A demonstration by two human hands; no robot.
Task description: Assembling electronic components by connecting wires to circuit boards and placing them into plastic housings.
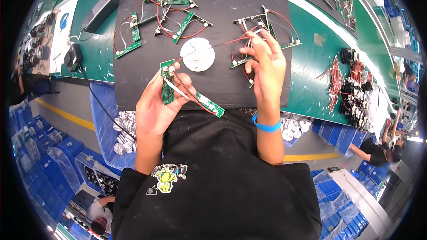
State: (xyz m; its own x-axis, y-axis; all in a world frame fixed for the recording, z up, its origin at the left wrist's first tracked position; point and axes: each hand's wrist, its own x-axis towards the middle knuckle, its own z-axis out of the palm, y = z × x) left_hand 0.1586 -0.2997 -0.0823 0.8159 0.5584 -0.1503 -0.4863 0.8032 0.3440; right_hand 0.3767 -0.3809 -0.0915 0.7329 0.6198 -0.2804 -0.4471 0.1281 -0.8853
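Observation:
My left hand (153, 104) grips a narrow green circuit board (167, 90) upright between thumb and fingers. White and dark red leads run from it to a second green board (211, 105), which hangs tilted beside my left fingers. A thin red wire (218, 43) stretches from the top of the held board to my right hand (270, 64). There my right thumb and index finger pinch its far part, with the other fingers curled loosely. Below the wire a round white disc (197, 58) lies on the black mat (227, 0).
Wired board clusters lie on the mat at the upper left (181, 27) and behind my right hand (267, 20). Bundled red wires (334, 82) and black round parts (353, 106) sit on the green table at right. A black adapter (74, 58) trails a cable. Bins of white parts (126, 135) flank me.

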